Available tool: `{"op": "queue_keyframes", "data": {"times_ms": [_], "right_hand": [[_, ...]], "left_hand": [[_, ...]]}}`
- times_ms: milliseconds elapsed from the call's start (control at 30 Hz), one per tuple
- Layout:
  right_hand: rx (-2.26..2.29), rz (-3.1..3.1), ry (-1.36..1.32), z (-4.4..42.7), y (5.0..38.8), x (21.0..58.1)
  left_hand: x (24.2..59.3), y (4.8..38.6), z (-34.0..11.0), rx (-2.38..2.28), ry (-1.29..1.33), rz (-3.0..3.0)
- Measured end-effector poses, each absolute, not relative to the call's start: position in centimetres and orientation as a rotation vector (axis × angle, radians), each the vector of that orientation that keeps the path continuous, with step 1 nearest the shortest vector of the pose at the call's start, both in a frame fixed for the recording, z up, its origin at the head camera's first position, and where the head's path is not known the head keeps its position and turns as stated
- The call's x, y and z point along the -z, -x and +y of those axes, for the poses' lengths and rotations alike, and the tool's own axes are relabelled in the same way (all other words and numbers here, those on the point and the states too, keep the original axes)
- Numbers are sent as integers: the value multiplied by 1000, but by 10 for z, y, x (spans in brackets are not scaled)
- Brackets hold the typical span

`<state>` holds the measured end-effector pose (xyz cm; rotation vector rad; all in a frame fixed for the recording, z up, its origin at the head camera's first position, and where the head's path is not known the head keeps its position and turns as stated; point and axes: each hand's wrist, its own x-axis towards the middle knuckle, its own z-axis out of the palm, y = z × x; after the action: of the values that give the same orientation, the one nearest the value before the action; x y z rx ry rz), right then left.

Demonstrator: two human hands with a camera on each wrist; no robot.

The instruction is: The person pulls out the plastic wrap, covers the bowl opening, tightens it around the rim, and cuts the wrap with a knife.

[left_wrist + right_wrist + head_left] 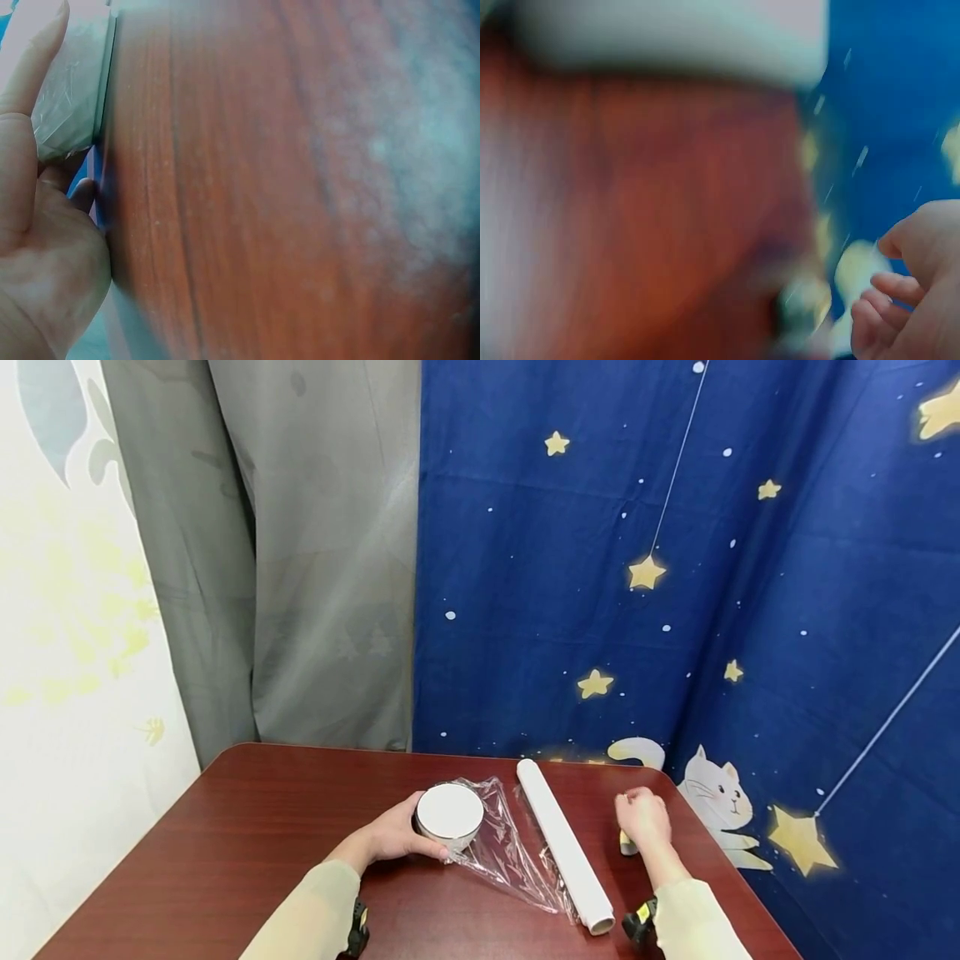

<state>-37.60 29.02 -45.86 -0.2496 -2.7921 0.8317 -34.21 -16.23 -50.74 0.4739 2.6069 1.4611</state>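
Observation:
My left hand (397, 832) holds a round white bowl-like container (450, 810) with a thin dark rim line, thumb in front and fingers behind. In the left wrist view the thumb lies along its pale, film-wrinkled side (71, 97). Clear cling film (510, 852) stretches from the container toward a long white roll (564, 843) of cling film lying on the table. To the right of the roll, my right hand (643, 817) hovers with loosely curled fingers, holding nothing visible. Just below it sits a small yellow-and-dark item (627, 843), partly hidden and blurred in the right wrist view.
The dark red-brown wooden table (277, 852) has rounded far corners. Behind it hang a grey curtain (330, 568) and a blue curtain (525, 568) with stars. A white patterned cloth (75, 693) hangs at the left.

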Motion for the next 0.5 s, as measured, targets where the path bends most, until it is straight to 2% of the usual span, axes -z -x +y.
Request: {"op": "queue_keyframes", "data": {"times_ms": [267, 400, 500], "right_hand": [[-808, -2772, -498, 186, 371, 412], [-718, -2805, -912, 147, 369, 406], [-656, -2853, -1104, 129, 370, 414]], "left_hand": [[506, 342, -164, -1483, -496, 2598], [507, 343, -163, -1490, -494, 2591], [508, 343, -162, -1477, -491, 2596]]}}
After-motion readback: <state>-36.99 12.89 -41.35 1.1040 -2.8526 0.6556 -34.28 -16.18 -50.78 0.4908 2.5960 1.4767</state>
